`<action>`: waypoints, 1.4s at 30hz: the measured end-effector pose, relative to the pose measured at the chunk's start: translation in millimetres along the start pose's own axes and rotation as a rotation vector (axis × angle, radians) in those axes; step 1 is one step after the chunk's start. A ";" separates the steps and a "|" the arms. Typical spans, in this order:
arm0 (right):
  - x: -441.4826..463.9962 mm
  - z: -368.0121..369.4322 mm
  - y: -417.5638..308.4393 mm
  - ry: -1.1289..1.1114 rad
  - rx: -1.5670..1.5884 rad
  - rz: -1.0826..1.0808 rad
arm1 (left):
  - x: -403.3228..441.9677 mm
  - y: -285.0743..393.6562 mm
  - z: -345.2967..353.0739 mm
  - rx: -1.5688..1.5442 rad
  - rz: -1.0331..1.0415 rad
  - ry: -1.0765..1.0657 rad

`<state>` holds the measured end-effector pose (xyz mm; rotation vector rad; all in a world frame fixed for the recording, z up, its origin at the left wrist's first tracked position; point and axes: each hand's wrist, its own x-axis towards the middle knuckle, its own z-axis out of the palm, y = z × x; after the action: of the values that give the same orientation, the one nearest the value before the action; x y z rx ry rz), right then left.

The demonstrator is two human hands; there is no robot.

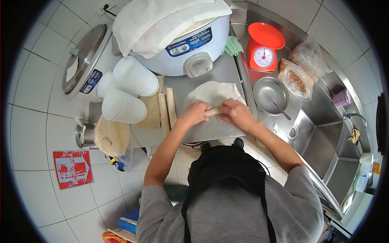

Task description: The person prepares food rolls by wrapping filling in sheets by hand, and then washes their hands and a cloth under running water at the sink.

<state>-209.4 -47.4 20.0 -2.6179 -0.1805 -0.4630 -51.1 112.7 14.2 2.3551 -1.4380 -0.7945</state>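
A thin pale wrapper sheet (212, 91) with uneven edges lies flat on the steel table. At its near edge a slim pale roll (212, 112) stretches between my two hands. The fingers of my left hand (196, 113) are closed around the roll's left end. My right hand (236, 112) bends over the right end, fingers curled and pressing on it. Any filling inside the roll is hidden. To the left of my left hand, two long finished-looking rolls (163, 114) lie side by side, partly on a brown sheet (148, 112).
Behind the sheet stands a large rice cooker (178, 52) draped with a white cloth. Stacked white tubs (125, 107) are at left, beside a round pale stack (112, 135). At right are an orange scale (263, 48), a metal bowl (270, 95), bagged brown filling (298, 79) and a sink (320, 141).
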 end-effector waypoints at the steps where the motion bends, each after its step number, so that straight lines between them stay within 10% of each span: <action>1: -0.5 14.2 -1.0 0.041 -0.025 -0.027 | -1.1 -0.4 0.4 0.002 -0.003 -0.011; 10: -0.3 40.3 22.2 0.156 -0.019 -0.060 | -18.2 32.4 80.9 0.172 0.211 0.730; 20: -6.3 33.8 25.7 0.111 0.035 -0.119 | -7.0 17.4 78.3 0.178 0.216 0.631; 23: -2.8 28.3 60.8 0.305 0.020 0.081 | -4.9 17.2 75.0 0.183 0.232 0.635; 29: 15.5 -13.1 75.6 -0.149 0.167 0.545 | -6.0 15.3 76.9 0.171 0.254 0.633; 35: 10.0 -16.9 88.3 -0.214 0.103 0.500 | -8.6 16.3 74.8 0.167 0.263 0.630; 42: -15.5 -17.2 94.0 -0.201 -0.340 -0.124 | -8.9 14.2 73.8 0.164 0.267 0.614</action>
<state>-209.6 -138.9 -11.5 -2.9996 -0.3601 -0.2910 -107.5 117.8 -36.1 2.1640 -1.5137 0.1206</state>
